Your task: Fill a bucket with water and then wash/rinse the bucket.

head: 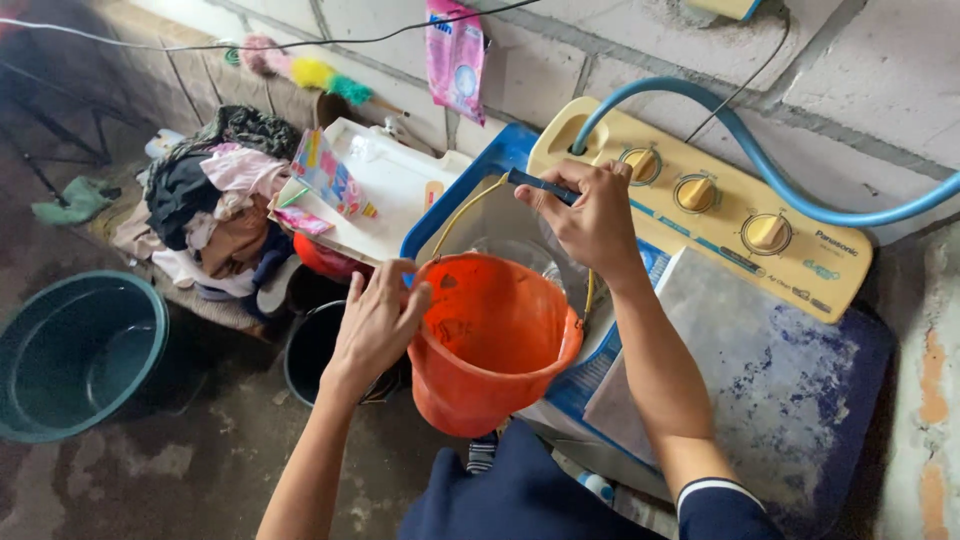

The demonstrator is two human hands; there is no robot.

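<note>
A: Largest first. Washer (760, 360) against the block wall (880, 70), right side. Its near lid is shut, mottled grey and blue; the tub toward the left is open, blue rim showing.

B: Room around it?

A: Wet concrete floor (180, 470) lies open to the left and front. A dark green basin (75, 355) sits well apart at the far left. A black tub (312, 350) stands just beside the washer's left edge, partly under the forearm. Behind it, a clothes pile (215, 200), and a white lid (390, 190) propped by the washer's far-left corner.

B: The bucket?

A: Orange bucket (490, 340), tilted, mouth turned toward the open tub, resting at the washer's front-left edge. Cannot tell if its base touches the rim.

B: Hands?

A: Left hand (375, 325) lies flat on the bucket's near-left rim, fingers spread over the edge, thumb inside; pressed on, not curled round. Right hand (590, 215) is above the open tub, fingers closed on the dark grip of the wire handle (545, 185), the wire running down to both sides of the bucket.

B: Anything crowding that hand?

A: Control panel (700, 200) with three knobs just behind the knuckles; a blue hose (760, 165) arcs over it from the panel's left end.
</note>
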